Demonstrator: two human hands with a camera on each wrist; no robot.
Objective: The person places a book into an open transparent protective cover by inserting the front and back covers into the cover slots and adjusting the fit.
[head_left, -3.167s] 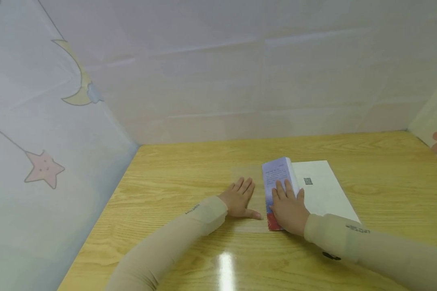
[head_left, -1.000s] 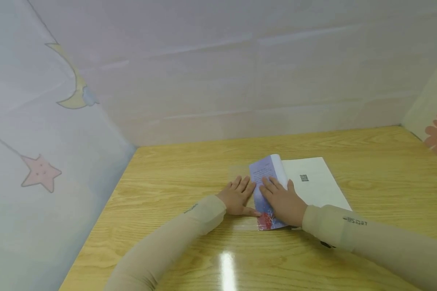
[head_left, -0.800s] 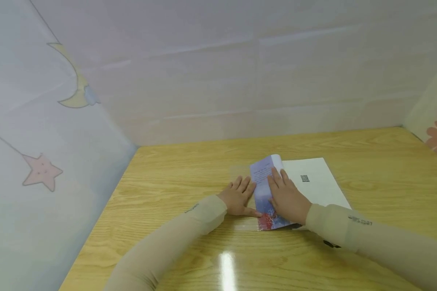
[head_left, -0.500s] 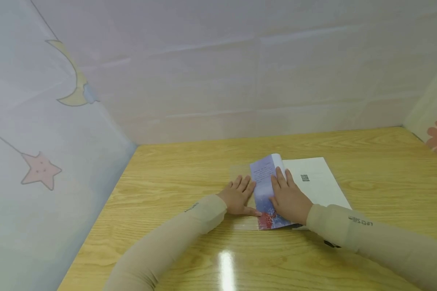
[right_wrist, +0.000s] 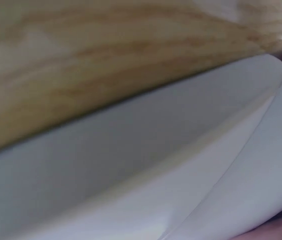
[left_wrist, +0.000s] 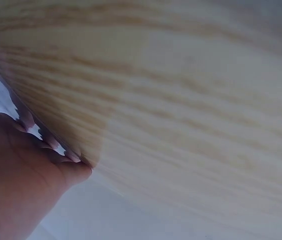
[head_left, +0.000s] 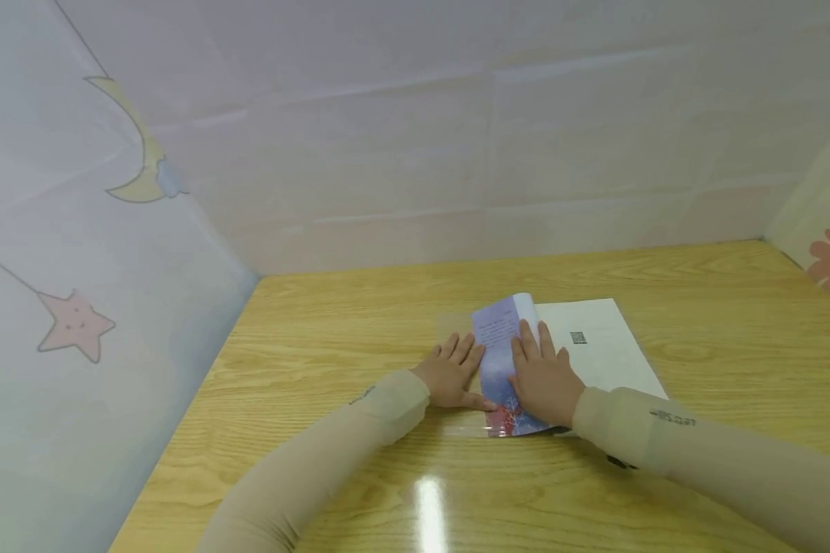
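Flap (head_left: 496, 369) lay folded over left of the white page (head_left: 615, 338), its bend (head_left: 526, 306) seemingly left to flatten. Right hand (head_left: 543, 386) and left hand (head_left: 448, 379) touched it, fingers straight.

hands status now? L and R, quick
Left hand: open, fingers spread, at the edge of the purple-blue cover; holding nothing.
Right hand: open, fingers extended, resting on that cover; holding nothing.
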